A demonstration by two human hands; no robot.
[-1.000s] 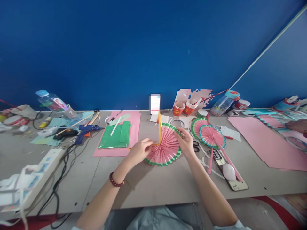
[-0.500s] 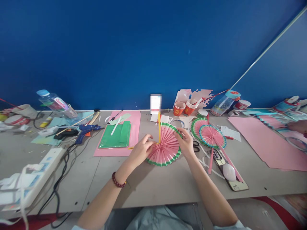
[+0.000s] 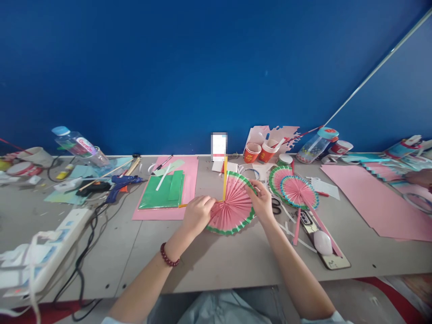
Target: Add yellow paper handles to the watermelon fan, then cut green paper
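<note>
A pleated pink paper fan (image 3: 234, 204) with a green scalloped rim lies partly spread on the grey table (image 3: 216, 256). A yellow stick (image 3: 225, 180) runs up from its centre and another pokes out to the left. My left hand (image 3: 197, 213) is curled over the fan's left edge, near the hub, gripping it. My right hand (image 3: 259, 200) pinches the fan's right rim with its fingertips.
Two finished fans (image 3: 293, 189) lie to the right, with scissors and a phone (image 3: 320, 240). Pink paper (image 3: 374, 202) covers the far right. Green sheets (image 3: 164, 191), a blue glue gun (image 3: 119, 184), a bottle (image 3: 79, 146), cables and a power strip (image 3: 50, 252) fill the left. Red cups (image 3: 259, 152) stand behind.
My left hand closed tighter on the fan's left edge and shifted slightly toward me. The right hand stayed on the rim.
</note>
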